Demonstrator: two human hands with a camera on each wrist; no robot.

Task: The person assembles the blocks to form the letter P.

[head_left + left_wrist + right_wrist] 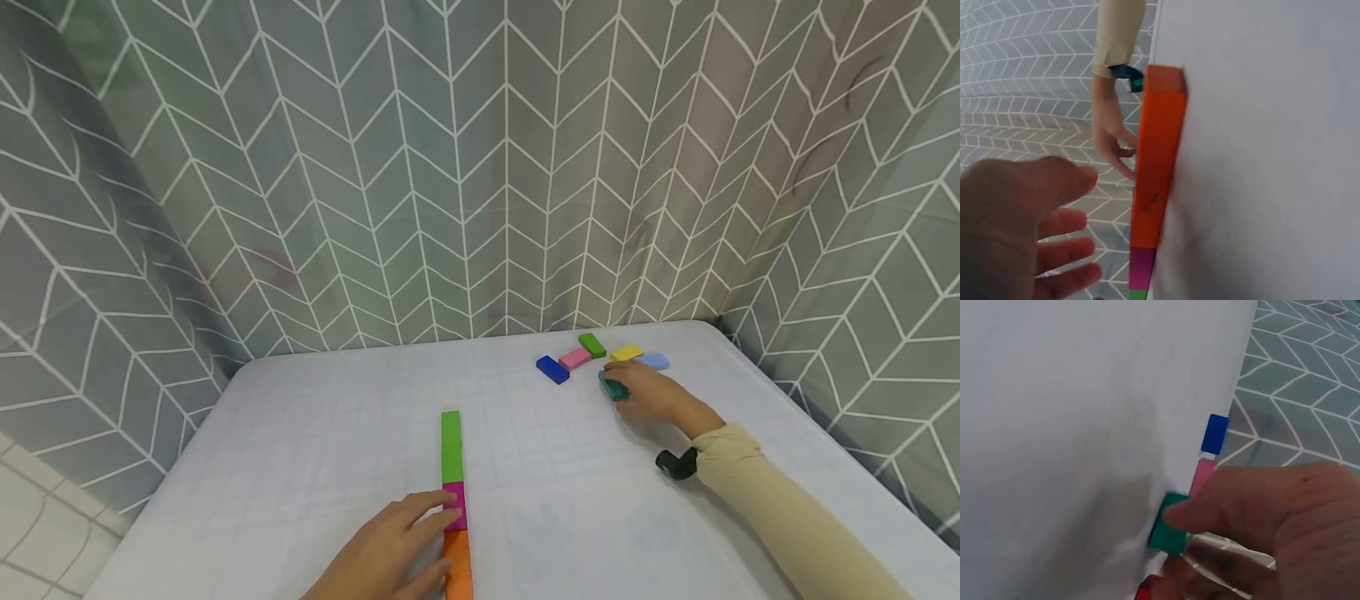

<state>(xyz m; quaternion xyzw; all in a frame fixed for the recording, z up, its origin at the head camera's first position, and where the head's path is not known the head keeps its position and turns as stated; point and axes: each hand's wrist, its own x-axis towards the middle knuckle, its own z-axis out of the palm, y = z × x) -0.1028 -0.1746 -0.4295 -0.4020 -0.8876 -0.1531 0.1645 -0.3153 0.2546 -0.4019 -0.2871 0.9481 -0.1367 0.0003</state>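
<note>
In the head view, a row of blocks runs toward the front edge: a light green block [452,446], a magenta block [454,510] and an orange block [457,562]. My left hand [393,542] is beside this row, fingers loosely spread, its fingertips overlapping the magenta block. The left wrist view has the thumb and fingers [1063,250] beside the row with nothing held. Farther right, my right hand [651,393] pinches a dark green block [615,388] between thumb and fingers. The right wrist view shows the thumb on that green block [1169,528].
Around the right hand lie a blue block [552,369], a pink block [576,358], a green block [592,345], a yellow block [626,353] and a light blue block [652,361]. A red piece [1144,590] shows below the right fingers. Patterned curtains [480,167] surround the white table [337,433].
</note>
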